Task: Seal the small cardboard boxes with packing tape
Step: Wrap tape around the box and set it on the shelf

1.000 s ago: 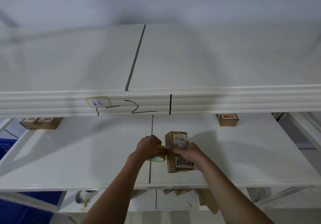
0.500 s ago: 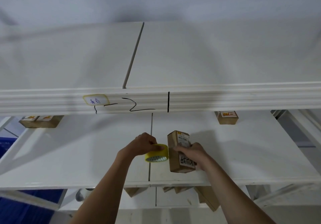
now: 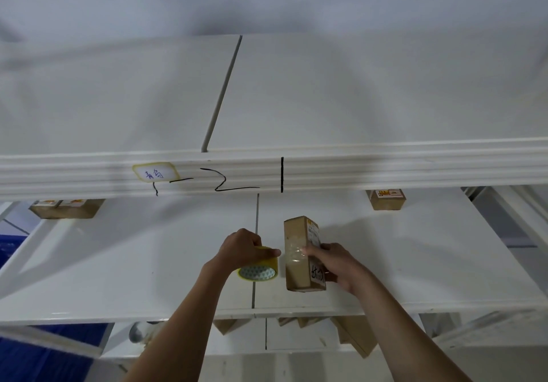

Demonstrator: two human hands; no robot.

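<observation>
A small cardboard box (image 3: 299,266) with a white label stands on end on the white middle shelf (image 3: 148,263). Clear tape shines across its left face. My right hand (image 3: 335,263) grips the box from the right, thumb pressed on the taped face. My left hand (image 3: 246,248) grips a yellowish roll of packing tape (image 3: 259,272) just left of the box, a short gap between roll and box.
Two cardboard boxes (image 3: 66,208) sit at the back left of the shelf and one (image 3: 385,199) at the back right. The upper shelf's front rail (image 3: 385,168) with black marks overhangs. Several boxes (image 3: 350,334) lie on the lower shelf.
My left hand drew the tape roll away from the box to the left, opening a gap. The box tilted more upright in my right hand.
</observation>
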